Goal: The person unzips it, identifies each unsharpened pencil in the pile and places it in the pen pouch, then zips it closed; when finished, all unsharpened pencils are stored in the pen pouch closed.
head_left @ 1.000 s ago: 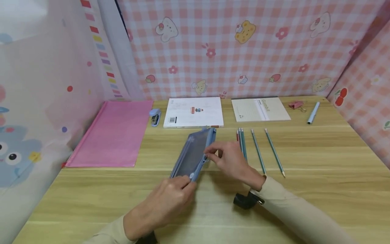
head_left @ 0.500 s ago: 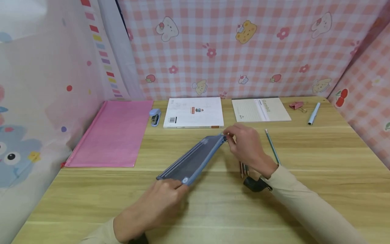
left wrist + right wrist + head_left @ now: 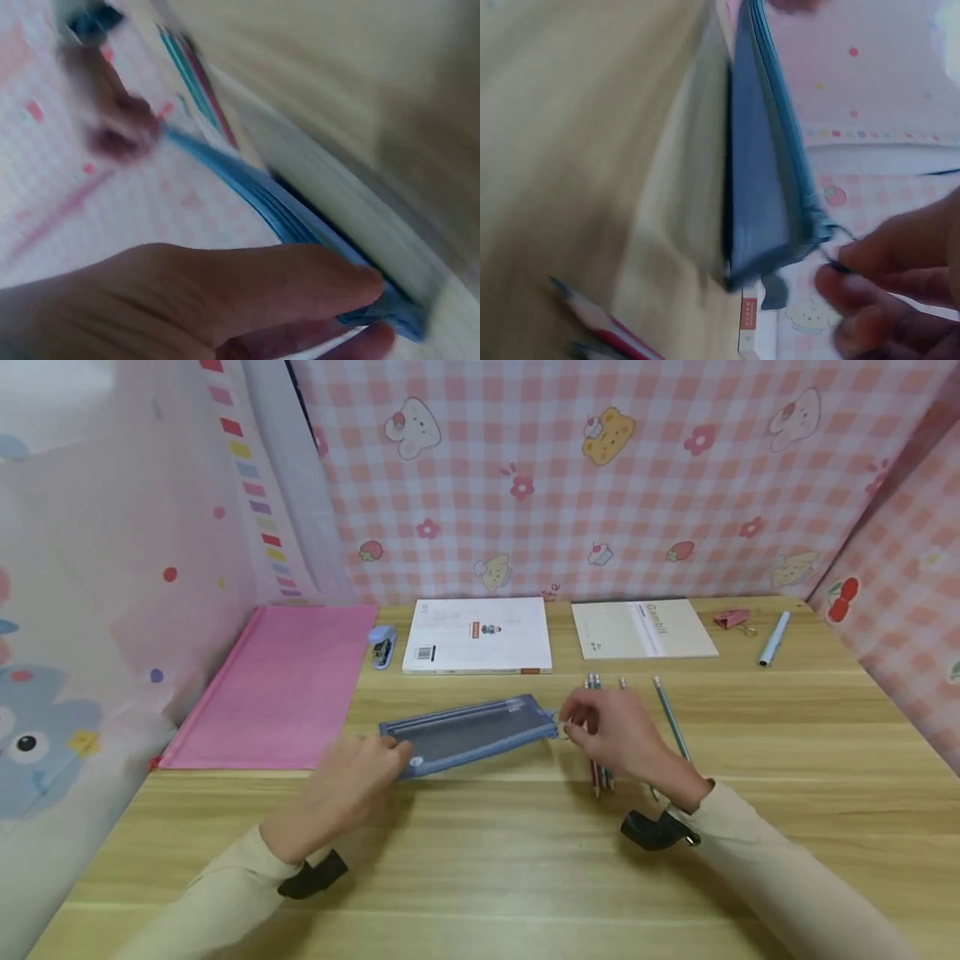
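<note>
- Blue-grey mesh zip pouch [image 3: 467, 734], flat and oblong, lies on the pale wooden desk [image 3: 525, 877], near the middle, just in front of the white softcover book [image 3: 477, 635]. It lies roughly crosswise, one end at each hand.
- Left hand [image 3: 352, 789] grips the pouch's left end: the left wrist view shows the thumb [image 3: 247, 281] laid over the top edge and another finger curled beneath. Judged a steadying hold, bracing the pouch against a pull from the other end.
- Right hand [image 3: 611, 733] pinches a small dark tab at the pouch's right end; the right wrist view shows fingertips [image 3: 847, 281] closed on it beside the corner. It is probably the zip pull, though blur prevents confirmation.
- Teal and red pencils [image 3: 600, 727] lie in a loose row just right of the pouch. The right hand covers their middle lengths, so no count is possible.
- Along the back edge: pink flat folder [image 3: 281, 685], small blue stapler [image 3: 382, 646], cream notepad [image 3: 641, 628], pink binder clip [image 3: 731, 619], pale blue pen [image 3: 772, 637].
- Whether the zip is open or closed cannot be told from any view; nor can the pouch's contents through the mesh.
- Both wrist views are motion-blurred, and the left hand hides the pouch's near left corner.
</note>
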Motion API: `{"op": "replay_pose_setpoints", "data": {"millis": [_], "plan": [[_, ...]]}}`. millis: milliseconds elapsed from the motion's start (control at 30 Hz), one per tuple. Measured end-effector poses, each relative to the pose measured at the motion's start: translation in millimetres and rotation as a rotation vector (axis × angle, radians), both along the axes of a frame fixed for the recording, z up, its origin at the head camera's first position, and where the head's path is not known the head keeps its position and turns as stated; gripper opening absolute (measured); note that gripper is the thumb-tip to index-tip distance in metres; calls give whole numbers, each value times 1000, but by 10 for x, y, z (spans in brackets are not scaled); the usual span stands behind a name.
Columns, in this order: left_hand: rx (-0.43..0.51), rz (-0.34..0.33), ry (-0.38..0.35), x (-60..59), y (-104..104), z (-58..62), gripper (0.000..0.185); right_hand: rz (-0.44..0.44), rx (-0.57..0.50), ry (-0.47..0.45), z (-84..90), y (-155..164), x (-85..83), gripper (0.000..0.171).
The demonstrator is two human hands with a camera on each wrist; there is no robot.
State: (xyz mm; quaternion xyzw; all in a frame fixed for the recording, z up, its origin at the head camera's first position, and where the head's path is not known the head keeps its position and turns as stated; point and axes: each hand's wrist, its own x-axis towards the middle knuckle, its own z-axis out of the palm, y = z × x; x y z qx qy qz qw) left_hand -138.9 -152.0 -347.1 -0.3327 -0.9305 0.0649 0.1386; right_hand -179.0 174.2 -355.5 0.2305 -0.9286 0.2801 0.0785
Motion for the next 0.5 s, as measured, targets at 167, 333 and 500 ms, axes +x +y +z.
{"op": "replay_pose_setpoints", "data": {"millis": [167, 333, 500], "plan": [[31, 3, -104, -263, -101, -81, 26, 70, 88, -125, -86, -47, 83, 6], [18, 27, -176, -276, -119, -139, 29, 129, 151, -144, -151, -73, 116, 7], [3, 83, -222, -257, -109, -70, 22, 138, 175, -184, -142, -13, 129, 5]]}}
